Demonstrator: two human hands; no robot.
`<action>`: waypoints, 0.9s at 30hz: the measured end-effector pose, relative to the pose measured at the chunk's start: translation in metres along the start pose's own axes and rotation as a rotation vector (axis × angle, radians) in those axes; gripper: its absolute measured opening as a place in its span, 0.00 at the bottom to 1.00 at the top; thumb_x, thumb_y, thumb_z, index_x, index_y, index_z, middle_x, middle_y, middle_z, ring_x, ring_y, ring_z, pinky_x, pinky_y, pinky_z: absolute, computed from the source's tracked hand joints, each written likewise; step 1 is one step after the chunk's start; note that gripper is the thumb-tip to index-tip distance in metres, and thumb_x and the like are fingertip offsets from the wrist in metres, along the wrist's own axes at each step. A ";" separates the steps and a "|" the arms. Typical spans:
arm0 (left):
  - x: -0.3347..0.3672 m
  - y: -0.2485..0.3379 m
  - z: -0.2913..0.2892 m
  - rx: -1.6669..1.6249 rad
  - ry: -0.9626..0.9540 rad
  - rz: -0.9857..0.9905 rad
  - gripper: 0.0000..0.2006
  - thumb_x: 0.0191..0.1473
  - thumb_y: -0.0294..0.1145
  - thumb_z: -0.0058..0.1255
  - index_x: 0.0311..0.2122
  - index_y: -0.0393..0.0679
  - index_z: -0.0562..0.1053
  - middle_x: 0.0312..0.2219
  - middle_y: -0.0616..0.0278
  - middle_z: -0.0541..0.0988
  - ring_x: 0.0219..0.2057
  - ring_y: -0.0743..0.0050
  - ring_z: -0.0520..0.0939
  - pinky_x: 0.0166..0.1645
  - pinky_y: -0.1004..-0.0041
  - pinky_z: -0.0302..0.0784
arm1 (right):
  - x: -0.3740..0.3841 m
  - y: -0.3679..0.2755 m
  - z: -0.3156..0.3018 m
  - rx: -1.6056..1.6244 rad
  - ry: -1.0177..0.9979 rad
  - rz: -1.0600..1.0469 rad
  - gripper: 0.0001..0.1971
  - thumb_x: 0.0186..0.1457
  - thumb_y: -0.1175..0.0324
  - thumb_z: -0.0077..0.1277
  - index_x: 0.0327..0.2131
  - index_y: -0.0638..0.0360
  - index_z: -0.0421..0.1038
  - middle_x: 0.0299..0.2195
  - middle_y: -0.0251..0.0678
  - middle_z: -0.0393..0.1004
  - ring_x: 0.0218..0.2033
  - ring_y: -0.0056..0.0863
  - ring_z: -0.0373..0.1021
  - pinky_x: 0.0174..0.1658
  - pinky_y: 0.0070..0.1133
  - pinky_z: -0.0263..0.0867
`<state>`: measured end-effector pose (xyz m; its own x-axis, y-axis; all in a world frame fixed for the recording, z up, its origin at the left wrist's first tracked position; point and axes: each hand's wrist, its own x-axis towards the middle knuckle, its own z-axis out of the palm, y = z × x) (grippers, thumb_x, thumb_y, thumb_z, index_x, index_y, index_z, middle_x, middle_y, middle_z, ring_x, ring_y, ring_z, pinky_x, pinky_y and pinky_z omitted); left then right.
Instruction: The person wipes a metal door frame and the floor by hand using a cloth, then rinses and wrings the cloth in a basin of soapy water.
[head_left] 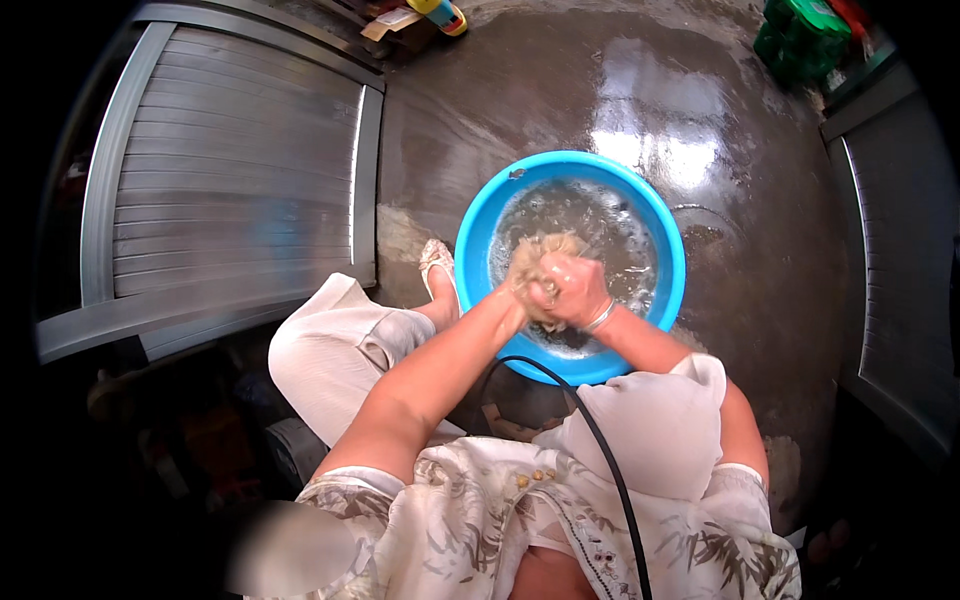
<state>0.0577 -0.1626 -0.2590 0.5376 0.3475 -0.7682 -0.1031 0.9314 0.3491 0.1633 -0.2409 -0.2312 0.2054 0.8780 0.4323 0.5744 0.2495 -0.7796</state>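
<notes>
A round blue basin (668, 235) sits on the floor in front of me, holding cloudy water with foam and bubbles. Over the middle of it, my left hand (526, 278) and my right hand (577, 284) press against each other. Both are closed around a wet, crumpled beige cloth (556, 245), which bulges out beyond the fingers and also shows below them. My right wrist carries a thin pale bracelet (601, 316). Some of the fingers are hidden behind the right hand and the cloth.
Silver slatted metal panels (235, 160) stand at left and right. The brown floor (760, 270) is wet and shiny. A green pack (800, 40) lies far right, a yellow-and-blue container (443, 15) far left. A black cable (603, 440) hangs before me. My patterned shoe (437, 257) is beside the basin.
</notes>
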 end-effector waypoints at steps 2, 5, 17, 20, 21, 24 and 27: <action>0.000 -0.001 0.004 0.020 0.029 0.016 0.21 0.57 0.48 0.41 0.45 0.40 0.71 0.43 0.51 0.76 0.42 0.59 0.78 0.49 0.57 0.74 | -0.005 0.024 0.000 -0.090 0.039 0.075 0.13 0.45 0.59 0.55 0.28 0.56 0.67 0.23 0.39 0.73 0.25 0.40 0.72 0.27 0.32 0.69; -0.012 -0.002 0.028 0.115 0.077 0.077 0.18 0.59 0.42 0.40 0.46 0.40 0.70 0.44 0.52 0.75 0.44 0.60 0.78 0.49 0.57 0.74 | -0.011 0.067 -0.004 -0.323 -0.058 0.396 0.13 0.45 0.60 0.54 0.31 0.56 0.67 0.25 0.40 0.73 0.26 0.43 0.72 0.30 0.35 0.69; -0.002 0.009 -0.027 0.314 0.421 -0.134 0.42 0.55 0.40 0.48 0.65 0.61 0.34 0.64 0.52 0.43 0.59 0.25 0.52 0.52 0.33 0.57 | -0.068 0.080 0.004 -0.800 -0.650 0.277 0.19 0.55 0.68 0.43 0.51 0.38 0.65 0.56 0.35 0.53 0.52 0.49 0.59 0.48 0.45 0.61; -0.004 0.007 -0.021 0.253 0.444 -0.211 0.40 0.55 0.48 0.46 0.65 0.64 0.35 0.65 0.51 0.36 0.60 0.24 0.45 0.54 0.31 0.52 | -0.055 0.082 0.005 -0.611 -0.801 0.452 0.12 0.52 0.68 0.45 0.40 0.45 0.74 0.53 0.36 0.61 0.46 0.46 0.67 0.44 0.38 0.67; -0.005 0.008 -0.019 0.216 0.429 -0.251 0.40 0.55 0.51 0.46 0.65 0.64 0.36 0.65 0.52 0.36 0.61 0.24 0.42 0.55 0.31 0.52 | -0.047 0.079 0.007 -0.444 -0.711 0.423 0.11 0.50 0.68 0.46 0.38 0.47 0.74 0.49 0.37 0.64 0.43 0.45 0.68 0.43 0.36 0.68; -0.012 0.015 0.010 0.191 0.295 -0.264 0.37 0.55 0.57 0.42 0.64 0.58 0.42 0.63 0.51 0.46 0.60 0.32 0.53 0.54 0.32 0.53 | -0.017 0.052 -0.005 0.114 -0.477 0.365 0.10 0.45 0.70 0.47 0.33 0.52 0.75 0.36 0.40 0.72 0.37 0.41 0.71 0.41 0.30 0.68; -0.007 0.018 -0.004 0.109 0.089 -0.205 0.27 0.56 0.59 0.37 0.46 0.46 0.72 0.46 0.52 0.74 0.46 0.54 0.75 0.54 0.53 0.68 | 0.005 0.020 -0.001 0.667 -0.296 0.154 0.09 0.41 0.71 0.49 0.30 0.54 0.74 0.31 0.42 0.73 0.36 0.42 0.70 0.40 0.31 0.66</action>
<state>0.0492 -0.1476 -0.2495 0.4619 0.1656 -0.8713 0.0942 0.9677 0.2339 0.1771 -0.2320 -0.2444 -0.0313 0.9729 0.2292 -0.0658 0.2268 -0.9717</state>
